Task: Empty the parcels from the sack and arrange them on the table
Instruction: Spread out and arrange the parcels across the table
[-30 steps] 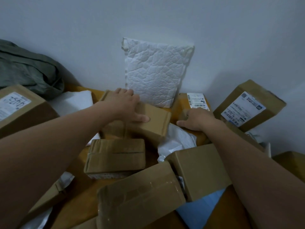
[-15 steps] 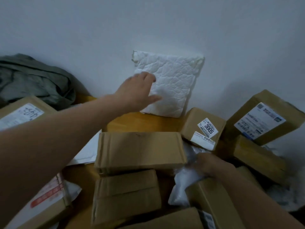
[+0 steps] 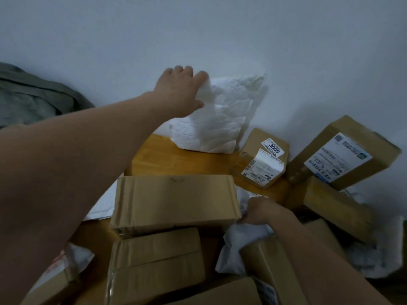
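Note:
My left hand [image 3: 179, 91] grips the top left corner of a white padded mailer [image 3: 218, 119] that leans against the wall and tilts forward. My right hand [image 3: 263, 211] is closed on a crumpled white plastic parcel [image 3: 239, 245] wedged between boxes. A long brown box [image 3: 174, 201] lies flat in the middle, a second brown box [image 3: 156, 263] just in front of it. A small box labelled 3005 [image 3: 262, 159] stands at the wall, beside a larger labelled box [image 3: 343, 155]. The grey-green sack [image 3: 37, 100] lies crumpled at the far left.
The wooden table [image 3: 180, 161] shows bare wood between the mailer and the long box. More brown boxes [image 3: 337, 208] crowd the right side and the near edge. A white flat mailer [image 3: 103, 205] lies under my left forearm. The wall bounds the far side.
My left hand left the brown box, rose to the white mailer and now clasps its top corner, bending it forward. My right hand dropped from the small box onto the white plastic parcel.

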